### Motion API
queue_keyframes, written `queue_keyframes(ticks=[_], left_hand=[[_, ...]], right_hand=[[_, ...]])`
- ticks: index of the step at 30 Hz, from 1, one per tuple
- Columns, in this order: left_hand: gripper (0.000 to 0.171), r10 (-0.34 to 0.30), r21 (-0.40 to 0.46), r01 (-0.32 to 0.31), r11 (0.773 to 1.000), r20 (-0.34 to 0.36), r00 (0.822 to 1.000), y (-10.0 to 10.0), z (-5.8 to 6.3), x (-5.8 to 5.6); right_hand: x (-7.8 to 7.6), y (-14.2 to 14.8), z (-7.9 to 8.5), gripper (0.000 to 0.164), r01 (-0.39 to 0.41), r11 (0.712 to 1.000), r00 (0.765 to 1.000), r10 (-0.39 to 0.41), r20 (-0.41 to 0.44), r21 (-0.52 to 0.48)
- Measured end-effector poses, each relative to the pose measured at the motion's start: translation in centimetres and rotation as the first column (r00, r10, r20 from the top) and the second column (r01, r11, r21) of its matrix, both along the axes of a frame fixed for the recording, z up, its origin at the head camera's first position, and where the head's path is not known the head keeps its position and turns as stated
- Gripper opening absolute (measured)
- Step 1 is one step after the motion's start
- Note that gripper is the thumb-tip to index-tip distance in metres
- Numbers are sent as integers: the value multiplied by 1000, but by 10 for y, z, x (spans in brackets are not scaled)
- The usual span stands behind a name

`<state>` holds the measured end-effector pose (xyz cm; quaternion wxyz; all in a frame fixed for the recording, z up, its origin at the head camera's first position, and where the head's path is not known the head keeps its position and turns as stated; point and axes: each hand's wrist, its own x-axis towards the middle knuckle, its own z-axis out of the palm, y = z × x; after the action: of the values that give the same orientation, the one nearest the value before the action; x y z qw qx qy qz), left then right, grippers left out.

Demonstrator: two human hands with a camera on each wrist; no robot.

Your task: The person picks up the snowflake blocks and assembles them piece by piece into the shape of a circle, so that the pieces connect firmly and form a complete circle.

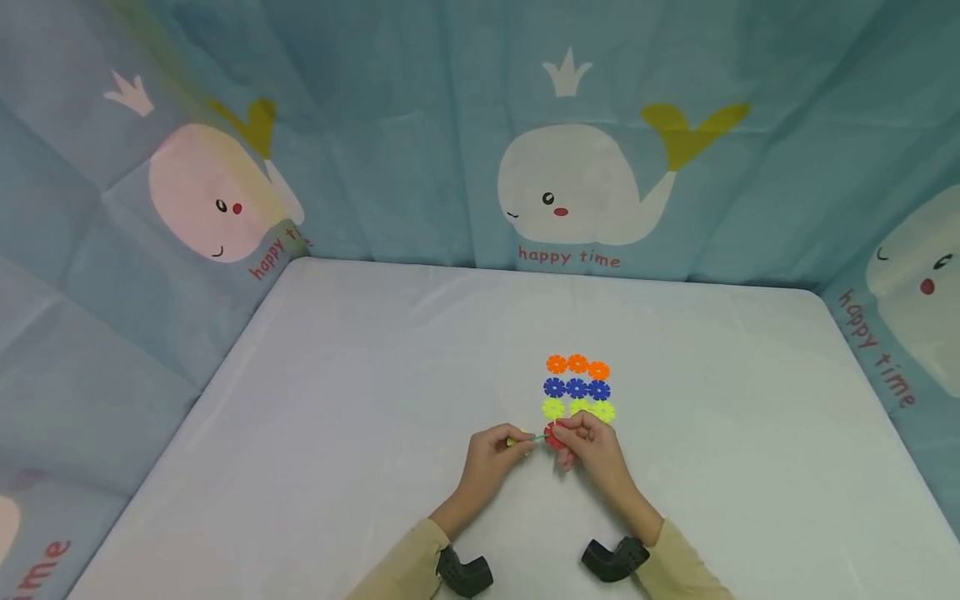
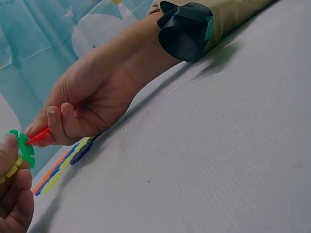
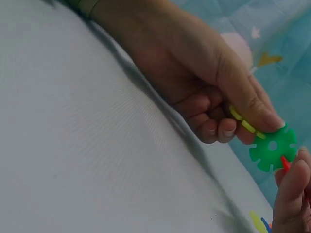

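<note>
Between its thumb and fingers my left hand (image 1: 489,457) pinches a yellow notched disc (image 3: 248,126), which meets a green notched disc (image 3: 263,154). My right hand (image 1: 600,454) pinches a red notched disc (image 1: 552,437), its edge at a slot of the green one. Both hands are close together above the white table. Just beyond the right hand lie rows of orange discs (image 1: 577,363), blue discs (image 1: 577,388) and yellow discs (image 1: 553,408). Part of the yellow row is behind the right fingers. In the left wrist view a dark blue piece (image 2: 80,152) lies under the right hand.
A white-covered table (image 1: 337,400) spreads around the hands. Behind and beside it hangs a blue curtain (image 1: 412,150) printed with whales. Each wrist wears a black camera, one on the left (image 1: 465,573) and one on the right (image 1: 615,560).
</note>
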<state>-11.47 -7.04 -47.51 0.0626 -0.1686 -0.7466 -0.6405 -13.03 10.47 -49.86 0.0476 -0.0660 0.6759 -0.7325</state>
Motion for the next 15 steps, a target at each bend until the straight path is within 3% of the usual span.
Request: queue_keyframes(ticks=[5,11,15], left_hand=[[7,-58,8,57,998,35,998,-1,2,-1],[7,-75,-18,76,997,44,996,-4,2,-1],[7,-93,-13,94,996,44,995,-4,3,-1]], right_hand=[[0,2,-1,19,-20,1000,1000,20,22,-19],[2,-1,-2,15,-91,995,994,89,-62,-28],[1,-4,-2,14,-78,996,991,73,-109,-42]])
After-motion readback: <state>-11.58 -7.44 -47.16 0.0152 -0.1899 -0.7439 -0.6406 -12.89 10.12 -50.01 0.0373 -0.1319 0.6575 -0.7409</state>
